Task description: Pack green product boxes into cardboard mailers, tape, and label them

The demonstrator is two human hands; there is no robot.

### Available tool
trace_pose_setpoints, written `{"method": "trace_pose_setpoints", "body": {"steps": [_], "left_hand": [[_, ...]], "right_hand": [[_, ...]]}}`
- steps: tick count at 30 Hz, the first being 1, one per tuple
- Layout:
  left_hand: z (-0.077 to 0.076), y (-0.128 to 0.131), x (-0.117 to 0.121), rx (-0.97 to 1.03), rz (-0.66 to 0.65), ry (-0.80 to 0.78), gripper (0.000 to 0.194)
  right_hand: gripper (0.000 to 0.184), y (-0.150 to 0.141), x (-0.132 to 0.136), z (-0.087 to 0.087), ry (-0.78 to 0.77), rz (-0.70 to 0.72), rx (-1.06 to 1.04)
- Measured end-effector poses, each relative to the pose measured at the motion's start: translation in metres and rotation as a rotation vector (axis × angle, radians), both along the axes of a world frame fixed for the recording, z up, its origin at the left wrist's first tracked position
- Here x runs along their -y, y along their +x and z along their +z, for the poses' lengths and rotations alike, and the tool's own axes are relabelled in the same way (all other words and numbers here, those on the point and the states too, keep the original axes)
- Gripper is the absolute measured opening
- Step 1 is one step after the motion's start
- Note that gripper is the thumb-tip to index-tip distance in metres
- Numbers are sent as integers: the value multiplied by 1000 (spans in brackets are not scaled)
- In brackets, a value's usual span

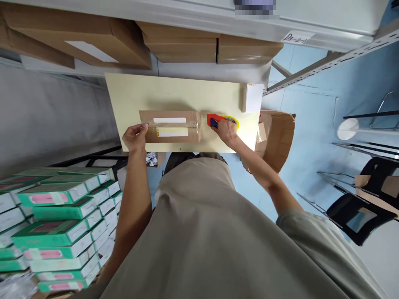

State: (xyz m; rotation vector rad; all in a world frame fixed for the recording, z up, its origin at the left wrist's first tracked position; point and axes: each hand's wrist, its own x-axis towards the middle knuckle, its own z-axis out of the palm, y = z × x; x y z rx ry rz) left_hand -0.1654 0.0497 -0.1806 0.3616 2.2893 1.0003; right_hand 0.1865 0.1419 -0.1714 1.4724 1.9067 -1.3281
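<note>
A long brown cardboard box (171, 114) lies on the pale yellow tabletop (199, 89) before me. Two white labels sit on its upper face, and clear tape runs between them and over the right end. My left hand (136, 136) is at the box's left end, fingers bent and thumb pressed on the edge by the tape. In my right hand (227, 131) is a red and blue tape dispenser (214, 119) with a yellow-rimmed roll. The fist wraps its handle, just right of the box and apart from it. Fingers hide part of the dispenser.
A white box (253, 98) stands at the tabletop's back right corner. Cardboard boxes (183, 47) line the shelf behind. An open carton (277, 137) is on the right, near black chairs (358, 211). Green and white boxes (62, 232) are stacked on the left.
</note>
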Motion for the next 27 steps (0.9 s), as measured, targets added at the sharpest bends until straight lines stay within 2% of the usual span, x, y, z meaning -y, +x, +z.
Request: {"method": "trace_pose_setpoints", "body": {"steps": [3, 7, 11, 14, 17, 19, 21, 23, 25, 27], "left_hand": [[-3, -1, -1, 1, -2, 7, 37], [-6, -3, -2, -13, -7, -3, 38], [-8, -3, 2, -31, -17, 9, 23], [-12, -4, 7, -72, -60, 20, 15], [-14, -3, 13, -113, -167, 47, 12], [-11, 1, 16, -167, -281, 29, 14], [-6, 6, 19, -249, -388, -29, 20], [1, 12, 20, -308, -460, -104, 25], [6, 17, 19, -309, -512, -173, 30], [8, 20, 16, -287, -544, -233, 48]], "right_hand": [[55, 10, 23, -15, 227, -129, 241], [52, 14, 52, -40, 286, -158, 259], [47, 14, 70, -57, 366, -162, 295], [50, 13, 75, -52, 370, -185, 331], [59, -2, 80, -29, 468, -292, 314], [67, -25, 85, -12, 525, -384, 158], [74, -58, 90, -1, 495, -463, -73], [86, -91, 92, -1, 420, -535, -215], [103, -115, 91, -9, 393, -610, -200], [112, -124, 88, -20, 379, -671, -119]]}}
